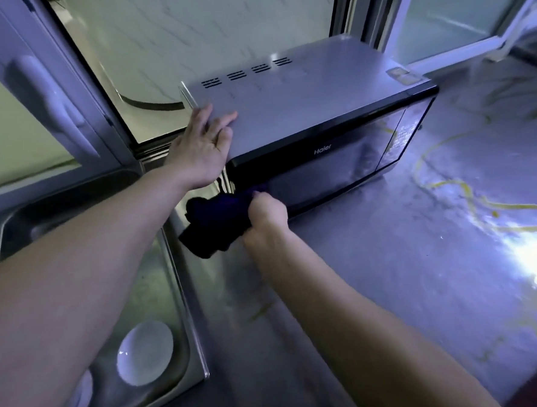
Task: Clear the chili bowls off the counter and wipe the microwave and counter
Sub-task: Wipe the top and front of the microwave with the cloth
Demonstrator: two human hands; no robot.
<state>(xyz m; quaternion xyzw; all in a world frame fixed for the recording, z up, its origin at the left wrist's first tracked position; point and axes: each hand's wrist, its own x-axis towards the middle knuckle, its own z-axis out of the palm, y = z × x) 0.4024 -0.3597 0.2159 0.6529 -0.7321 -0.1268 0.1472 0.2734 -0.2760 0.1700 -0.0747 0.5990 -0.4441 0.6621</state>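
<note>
Grey marbled counter [389, 243] stretches to your right from the steel sink [171, 272], smeared with yellow streaks [467, 191]. Your microwave [302, 107] stands at the back of it, just beside the sink, door closed. Your left hand [201, 147] lies flat on its top at the left front corner, fingers straight, gripping nothing. Your right hand [266, 214] curls its fingers round a dark cloth [218, 225], pressing it against the door's lower left corner. One white bowl [146, 352] sits in the sink.

pale veined wall [187, 29] behind; frosted window [447, 10] right; steel sink [159, 282] left; bluish light.
</note>
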